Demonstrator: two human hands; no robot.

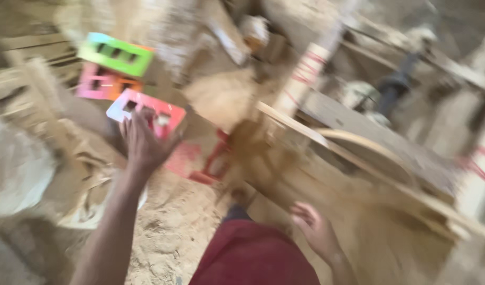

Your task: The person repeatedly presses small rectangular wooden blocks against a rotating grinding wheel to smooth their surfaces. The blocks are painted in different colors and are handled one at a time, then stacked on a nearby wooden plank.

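Reaching for the pink block

My left hand (142,140) stretches out, fingers spread, touching the pink block (147,111) on the sawdust floor (174,232) at far left; I judge a grasp comes next, needing fingers closed round it. My right hand (316,229) hangs loose and empty near the wooden bench (358,158).

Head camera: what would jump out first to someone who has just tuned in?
The bright blocks with cut-out holes at upper left stand out: a green block, a pink and orange block below it, and a pink and white block at the fingertips of the outstretched left hand. The right hand hangs empty by blurred wooden planks, above the sawdust-covered floor.
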